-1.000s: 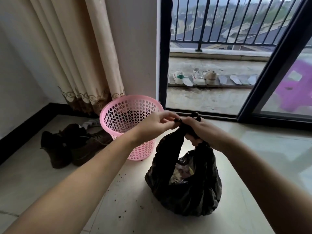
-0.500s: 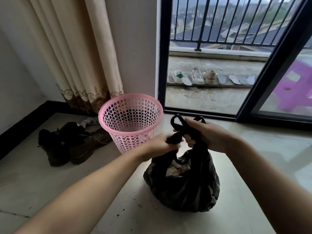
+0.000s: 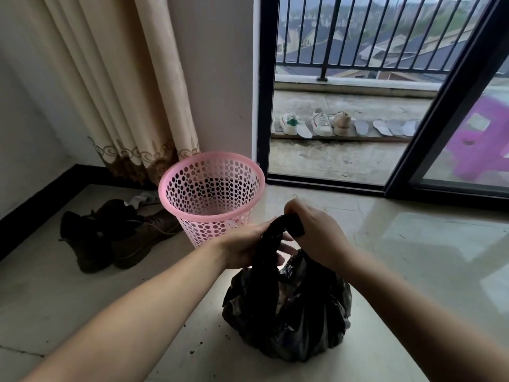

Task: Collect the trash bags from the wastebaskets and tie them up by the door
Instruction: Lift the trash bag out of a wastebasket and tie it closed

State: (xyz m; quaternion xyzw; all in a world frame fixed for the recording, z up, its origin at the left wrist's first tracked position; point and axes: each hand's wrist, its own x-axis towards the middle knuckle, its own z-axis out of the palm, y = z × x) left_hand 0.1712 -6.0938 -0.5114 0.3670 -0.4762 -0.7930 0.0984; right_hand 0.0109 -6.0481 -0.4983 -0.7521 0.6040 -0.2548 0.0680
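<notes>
Pale glossy tiles (image 3: 413, 244) run up to a black-framed sliding door (image 3: 440, 111), and on them, just short of the threshold, sits a black bag (image 3: 289, 321), bulging and crumpled, its mouth partly gathered with a pale scrap of contents showing through a gap near the top. Two bare hands work at its neck. The left hand (image 3: 245, 246) has its fingers curled around a twisted black strip of the bag that rises from the left side; the right hand (image 3: 316, 232) is clamped over the upper end of that same strip, fingers folded down on it (the fingertips themselves are hidden behind the plastic). Both forearms reach in from the bottom corners of the view.

Just beside the bag, to its left and slightly behind, a pink perforated basket (image 3: 212, 194) stands upright with no liner in it. Dark specks of dirt (image 3: 192, 351) are scattered across the tiles near the bag. Further left, a pair of dark boots (image 3: 118, 235) lies against a black skirting, under a cream curtain (image 3: 118, 86) with a brown patterned hem.

Beyond the door, a concrete balcony holds a row of sneakers (image 3: 316, 124) and insoles (image 3: 385, 127) laid out on a ledge, with a black railing (image 3: 358, 37) and rooftops behind. A purple stool (image 3: 479, 144) shows blurred through the glass at right.
</notes>
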